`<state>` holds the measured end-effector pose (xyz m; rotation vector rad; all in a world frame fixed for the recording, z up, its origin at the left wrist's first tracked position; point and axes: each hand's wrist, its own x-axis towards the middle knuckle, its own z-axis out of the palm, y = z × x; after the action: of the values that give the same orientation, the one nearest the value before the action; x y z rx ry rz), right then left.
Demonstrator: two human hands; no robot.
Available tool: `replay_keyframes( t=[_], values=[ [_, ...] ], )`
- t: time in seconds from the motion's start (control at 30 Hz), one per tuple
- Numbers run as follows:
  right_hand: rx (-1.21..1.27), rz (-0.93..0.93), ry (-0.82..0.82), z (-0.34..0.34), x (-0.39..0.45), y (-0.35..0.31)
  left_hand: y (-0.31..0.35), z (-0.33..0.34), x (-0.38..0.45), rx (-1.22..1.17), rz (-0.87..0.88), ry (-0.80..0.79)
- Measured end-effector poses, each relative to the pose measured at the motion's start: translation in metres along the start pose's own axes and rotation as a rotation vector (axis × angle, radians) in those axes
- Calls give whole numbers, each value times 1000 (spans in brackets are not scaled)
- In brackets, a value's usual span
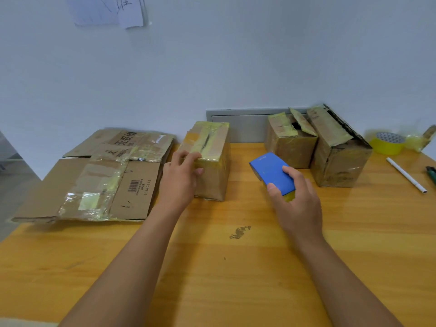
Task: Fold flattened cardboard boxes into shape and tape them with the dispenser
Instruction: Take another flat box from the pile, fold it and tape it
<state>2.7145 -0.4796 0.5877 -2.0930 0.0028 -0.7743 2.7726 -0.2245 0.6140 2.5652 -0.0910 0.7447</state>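
A folded cardboard box (213,159) with yellowish tape along its top seam stands at the middle of the wooden table (236,267). My left hand (180,180) grips its near left top edge, fingers curled over the rim. My right hand (295,199) holds a blue tape dispenser (271,172) with yellow tape showing under it, just right of that box and apart from it. Flattened cardboard boxes (101,182) lie stacked at the left, overhanging the table edge.
Two more taped boxes (291,142) (337,149) stand at the back right against the wall. A yellow tape roll (388,142), a white pen (405,174) and a dark tool (431,172) lie at the far right. A grey panel (238,126) sits on the wall.
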Motion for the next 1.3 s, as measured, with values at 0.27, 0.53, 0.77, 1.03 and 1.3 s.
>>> replay_keyframes(
  t=[0.27, 0.53, 0.77, 1.03, 1.3],
  values=[
    [-508, -259, -32, -15, 2, 26, 39, 20, -1, 33, -2, -24],
    [-776, -259, -178, -17, 1, 45, 70, 45, 3, 35, 6, -49],
    [-696, -216, -165, -7, 6, 21, 80, 61, 11, 18, -37, -28],
    [-329, -282, -345, 30, 60, -24, 80, 73, 25, -24, -52, -38],
    [-532, -333, -369, 48, 89, -7, 68, 93, 47, -109, 56, 31]
  ],
)
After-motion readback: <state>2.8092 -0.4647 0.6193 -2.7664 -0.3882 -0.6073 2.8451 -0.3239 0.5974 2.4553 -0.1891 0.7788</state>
